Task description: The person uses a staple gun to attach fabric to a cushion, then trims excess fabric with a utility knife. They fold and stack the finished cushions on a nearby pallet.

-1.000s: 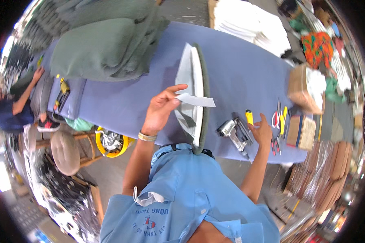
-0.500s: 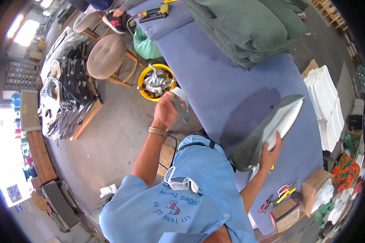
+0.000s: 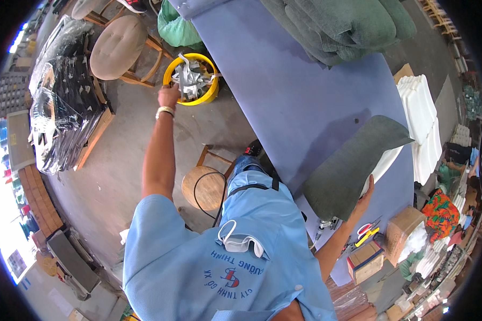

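At the left rim of the yellow bucket [image 3: 212,95], my left hand [image 3: 169,95] reaches down with its fingers mostly hidden. White and grey scraps [image 3: 191,80] fill the bucket. My right hand [image 3: 365,195] is closed on the lower right edge of a pad covered in dark green fabric [image 3: 351,166]. The pad's white side [image 3: 385,163] shows along its right edge. It is tilted above the blue-grey table [image 3: 300,107] and casts a shadow there. Under its lower corner a metal tool [image 3: 322,227] partly shows.
Folded green fabric [image 3: 348,27] is piled at the table's far end. White shaped pads [image 3: 420,123] stand stacked on the right. Scissors [image 3: 365,230], a yellow cutter [image 3: 367,237] and a cardboard box [image 3: 407,230] sit near right. Stools [image 3: 203,187] and a wrapped stack [image 3: 64,117] are on the left.
My left hand has moved left and away from me to the bucket; the white-and-green scrap it held no longer shows in it. The pad has turned its green face up in my right hand.
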`<state>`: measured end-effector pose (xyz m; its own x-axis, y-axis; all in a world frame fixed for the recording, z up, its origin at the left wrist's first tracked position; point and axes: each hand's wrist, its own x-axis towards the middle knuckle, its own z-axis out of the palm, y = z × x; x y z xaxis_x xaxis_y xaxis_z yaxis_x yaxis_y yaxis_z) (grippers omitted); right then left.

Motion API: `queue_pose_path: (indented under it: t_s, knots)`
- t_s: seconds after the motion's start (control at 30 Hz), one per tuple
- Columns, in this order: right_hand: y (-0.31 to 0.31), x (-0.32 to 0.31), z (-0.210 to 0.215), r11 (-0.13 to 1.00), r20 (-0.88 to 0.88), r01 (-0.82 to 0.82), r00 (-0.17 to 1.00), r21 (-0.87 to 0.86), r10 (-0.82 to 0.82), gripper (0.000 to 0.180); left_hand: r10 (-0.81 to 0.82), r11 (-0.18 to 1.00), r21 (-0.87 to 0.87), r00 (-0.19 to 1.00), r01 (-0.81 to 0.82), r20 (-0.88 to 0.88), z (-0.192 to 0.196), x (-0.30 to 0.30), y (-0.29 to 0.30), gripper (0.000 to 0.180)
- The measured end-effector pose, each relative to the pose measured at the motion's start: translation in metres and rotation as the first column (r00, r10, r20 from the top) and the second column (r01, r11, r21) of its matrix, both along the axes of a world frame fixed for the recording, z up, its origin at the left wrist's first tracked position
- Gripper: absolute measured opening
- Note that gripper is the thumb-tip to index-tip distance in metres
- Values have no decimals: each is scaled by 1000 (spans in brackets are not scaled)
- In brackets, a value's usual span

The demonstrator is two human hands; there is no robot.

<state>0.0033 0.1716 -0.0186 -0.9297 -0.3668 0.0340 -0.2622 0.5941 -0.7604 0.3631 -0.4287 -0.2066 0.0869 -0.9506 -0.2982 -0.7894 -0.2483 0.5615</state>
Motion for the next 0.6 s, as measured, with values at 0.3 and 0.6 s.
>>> queue_pose_path:
  t_s: [0.3,0.6]
  knots:
    - [0,4,-14,999,-149,-36,988,31,40,59,-592,776,-166,610,609,-527,94,-136,335,38]
    - [31,58,19,970,339,-57,931,-236,137,46,-740,399,-99,256,912,-622,158,-172,389,79]
